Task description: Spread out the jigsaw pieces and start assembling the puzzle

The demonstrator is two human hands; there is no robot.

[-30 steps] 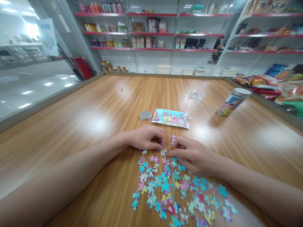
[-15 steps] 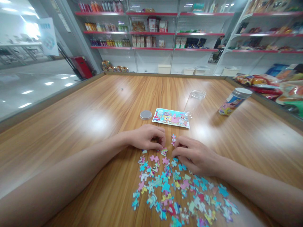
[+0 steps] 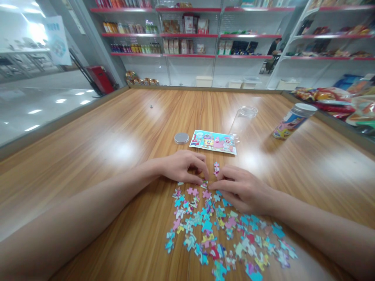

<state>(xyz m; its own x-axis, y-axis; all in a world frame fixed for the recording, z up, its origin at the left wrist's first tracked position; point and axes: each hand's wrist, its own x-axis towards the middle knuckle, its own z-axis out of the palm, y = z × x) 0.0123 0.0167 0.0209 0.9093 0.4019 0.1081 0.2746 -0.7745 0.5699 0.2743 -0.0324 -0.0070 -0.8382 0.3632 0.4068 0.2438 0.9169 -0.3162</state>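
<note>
My left hand (image 3: 185,167) rests above the pile, thumb and index finger brought together on a small multicoloured puzzle piece (image 3: 204,184). From the other side my right hand (image 3: 244,190) reaches in, its index fingertip beside that same piece; the other fingers bend loosely and I see nothing held in them. Just beyond the right fingers lies a strip of joined pink and blue puzzle pieces (image 3: 216,169). Many loose puzzle pieces (image 3: 206,226), blue, pink, yellow and green, spread over the wooden table (image 3: 129,218) below both hands.
A cartoon picture sheet (image 3: 213,142) lies beyond the hands, with a round metal lid (image 3: 181,138) on its left. Behind it is a clear plastic jar (image 3: 243,123). A printed canister (image 3: 294,121) stands farther right. Stocked shelves (image 3: 187,35) line the back; snack bags (image 3: 331,99) sit at the right.
My right index finger has moved slightly left, closer to the piece at my left fingertips. The camera view has tilted a little, shifting the scene.
</note>
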